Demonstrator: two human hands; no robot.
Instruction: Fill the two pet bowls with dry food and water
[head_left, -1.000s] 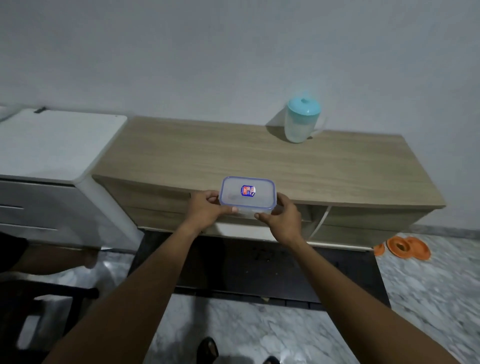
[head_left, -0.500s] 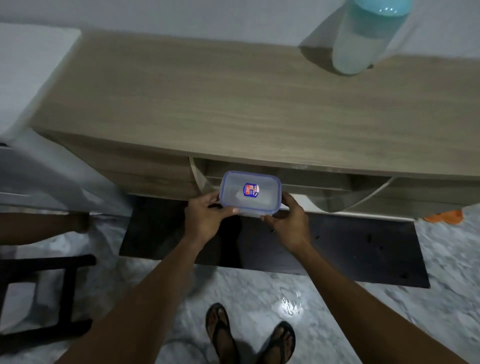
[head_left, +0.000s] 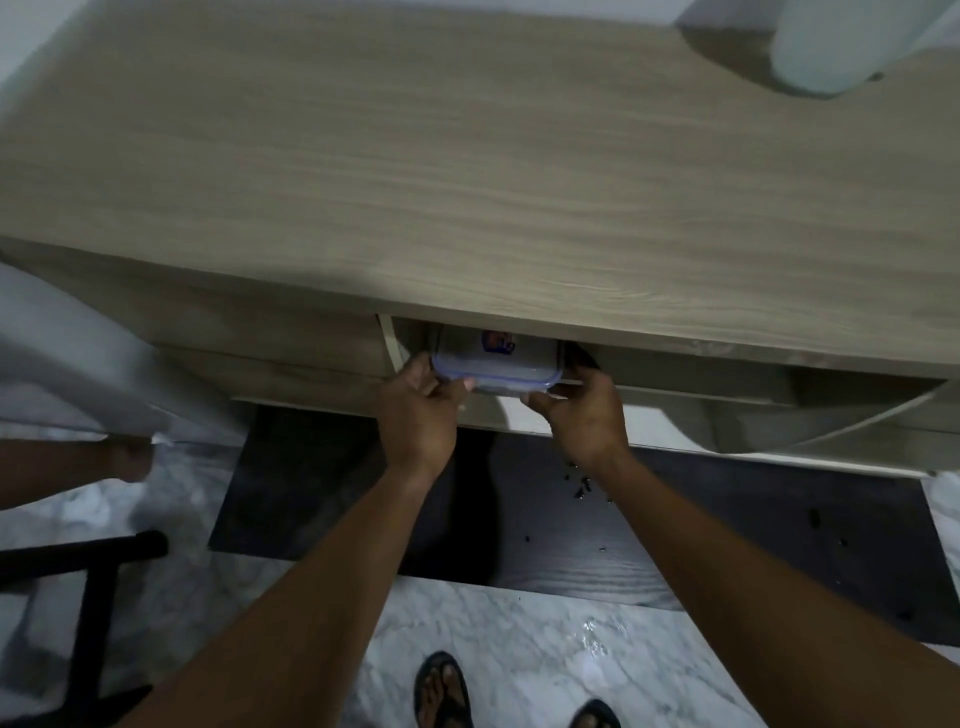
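A: Why 2 hands on the box (head_left: 496, 364)?
B: Left hand (head_left: 415, 410) and right hand (head_left: 582, 415) clamp its ends, keeping it level, half under the cabinet (head_left: 467, 182) top, at the shelf opening.

Wooden cabinet top (head_left: 467, 171) — pitcher (head_left: 831, 47) on it

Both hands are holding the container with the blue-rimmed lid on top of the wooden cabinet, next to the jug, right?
Not quite. Both hands, left and right, do hold the container, but it is not on top of the cabinet. The head view shows it partly inside the open shelf under the top, far from the jug at the back right.
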